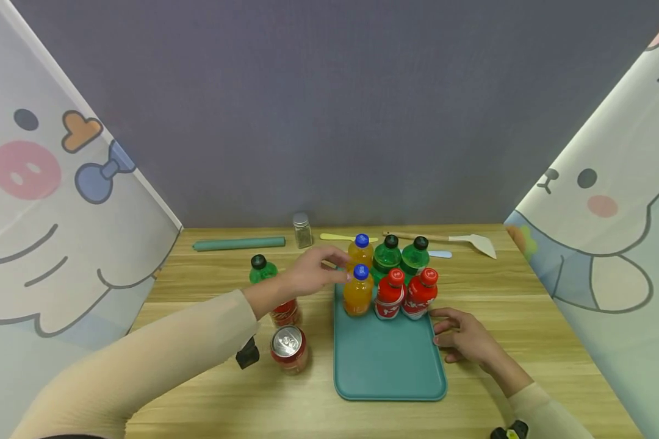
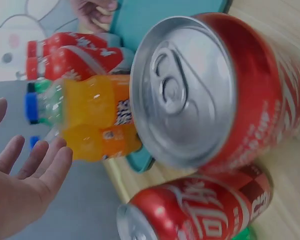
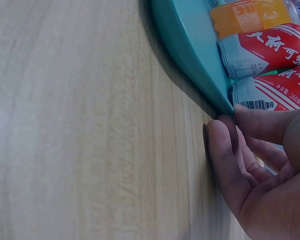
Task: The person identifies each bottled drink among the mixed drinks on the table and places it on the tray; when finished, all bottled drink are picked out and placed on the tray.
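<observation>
My left hand (image 1: 315, 270) hovers beside two orange soda bottles with blue caps, the front one (image 1: 358, 299) and the back one (image 1: 357, 251). In the left wrist view its fingers are loosely spread, with a gap to the bottles. Both stand on a teal tray (image 1: 387, 360), alongside two red-capped bottles (image 1: 390, 297) and two green bottles (image 1: 385, 259) with black caps. At the tray's right edge, my right hand (image 1: 467, 338) pinches the rim between thumb and fingers, as the right wrist view shows.
Left of the tray stand a red soda can (image 1: 290, 358), a second can (image 1: 284, 313) partly behind my forearm, and a green bottle (image 1: 262, 269). Along the back lie a green roll (image 1: 238, 244), a glass shaker (image 1: 302, 231), a yellow utensil (image 1: 337, 237) and a spatula (image 1: 479, 244).
</observation>
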The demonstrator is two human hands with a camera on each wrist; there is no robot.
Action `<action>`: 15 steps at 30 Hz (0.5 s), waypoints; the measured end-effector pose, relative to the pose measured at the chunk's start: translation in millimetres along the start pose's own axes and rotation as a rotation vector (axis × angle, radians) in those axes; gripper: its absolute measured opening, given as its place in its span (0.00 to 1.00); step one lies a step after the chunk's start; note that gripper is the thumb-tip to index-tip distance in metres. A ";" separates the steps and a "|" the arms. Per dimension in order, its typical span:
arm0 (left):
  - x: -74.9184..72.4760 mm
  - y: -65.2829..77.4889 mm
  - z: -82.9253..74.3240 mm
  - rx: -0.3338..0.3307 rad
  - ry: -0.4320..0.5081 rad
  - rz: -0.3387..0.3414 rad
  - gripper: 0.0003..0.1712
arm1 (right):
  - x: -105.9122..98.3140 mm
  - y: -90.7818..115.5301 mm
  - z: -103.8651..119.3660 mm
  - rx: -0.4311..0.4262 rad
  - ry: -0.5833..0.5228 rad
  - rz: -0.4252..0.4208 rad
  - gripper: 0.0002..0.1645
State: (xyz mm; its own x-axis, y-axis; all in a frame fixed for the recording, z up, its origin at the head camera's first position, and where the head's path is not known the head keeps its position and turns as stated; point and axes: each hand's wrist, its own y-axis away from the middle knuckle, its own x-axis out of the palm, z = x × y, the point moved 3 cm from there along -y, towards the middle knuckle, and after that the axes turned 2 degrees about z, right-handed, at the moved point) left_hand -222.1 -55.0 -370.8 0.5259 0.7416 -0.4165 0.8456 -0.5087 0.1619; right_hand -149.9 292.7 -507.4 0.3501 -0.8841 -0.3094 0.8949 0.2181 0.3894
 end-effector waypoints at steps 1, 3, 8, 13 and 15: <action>-4.2 4.1 -1.3 -0.004 0.013 -0.010 0.25 | -0.1 0.2 0.1 0.001 0.000 0.001 0.38; -13.4 12.9 -4.2 -0.015 0.032 -0.035 0.24 | 0.1 0.7 0.7 -0.007 0.003 0.009 0.38; -38.4 32.5 -10.6 0.008 0.026 -0.097 0.23 | -0.4 -0.7 1.4 -0.010 -0.001 0.013 0.38; -61.5 50.0 -7.7 0.078 0.002 -0.167 0.23 | -0.9 -1.9 -0.6 -0.009 -0.004 0.018 0.39; -69.5 56.8 -3.5 0.103 -0.022 -0.203 0.24 | -1.1 -1.8 -1.4 -0.007 -0.004 0.016 0.40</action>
State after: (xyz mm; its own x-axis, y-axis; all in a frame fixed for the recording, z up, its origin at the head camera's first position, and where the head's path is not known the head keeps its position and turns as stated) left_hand -210.4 -133.8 -329.6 0.3433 0.8241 -0.4505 0.9192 -0.3934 -0.0192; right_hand -151.5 293.9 -509.0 0.3636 -0.8821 -0.2994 0.8910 0.2355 0.3882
